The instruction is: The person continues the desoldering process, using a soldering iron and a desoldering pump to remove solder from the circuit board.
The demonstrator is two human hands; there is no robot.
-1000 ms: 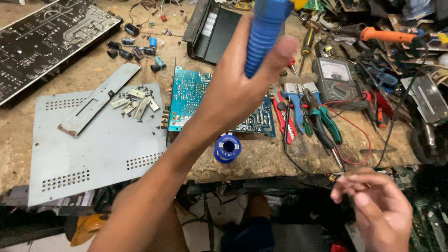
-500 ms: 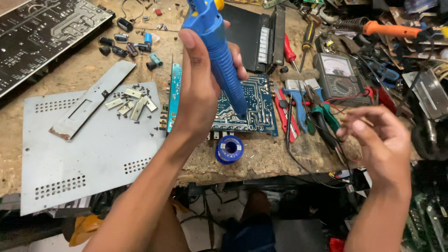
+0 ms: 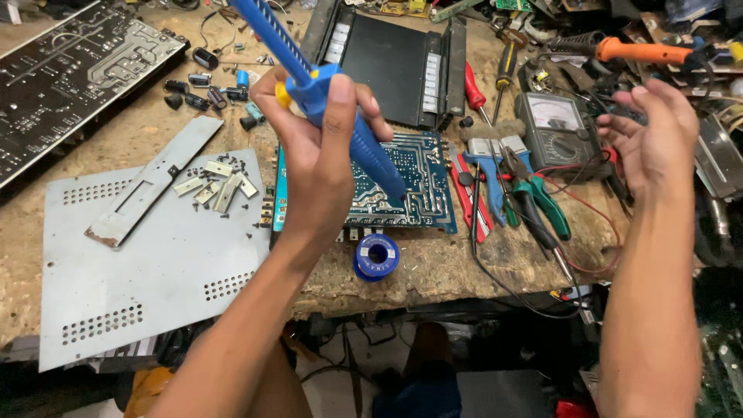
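Observation:
My left hand (image 3: 321, 147) grips a blue desoldering pump (image 3: 364, 147) with a yellow button, held at a slant, its tip down over the blue-green circuit board (image 3: 422, 182) on the bench. My right hand (image 3: 654, 135) hovers with fingers apart and nothing in it, above the analog multimeter (image 3: 553, 128) and its red and black leads. A blue spool of solder wire (image 3: 377, 256) lies at the bench's front edge below the board.
A grey perforated metal cover (image 3: 131, 263) with small brackets and screws lies left. Pliers and cutters (image 3: 526, 197), screwdrivers (image 3: 476, 89), an orange-handled soldering iron (image 3: 642, 52), a black heatsink unit (image 3: 387, 62), a large dark board (image 3: 70, 70) and loose capacitors (image 3: 209, 85) crowd the bench.
My left hand has swung the pump down so its tip points at the circuit board. My right hand has risen from below the bench edge to over the multimeter.

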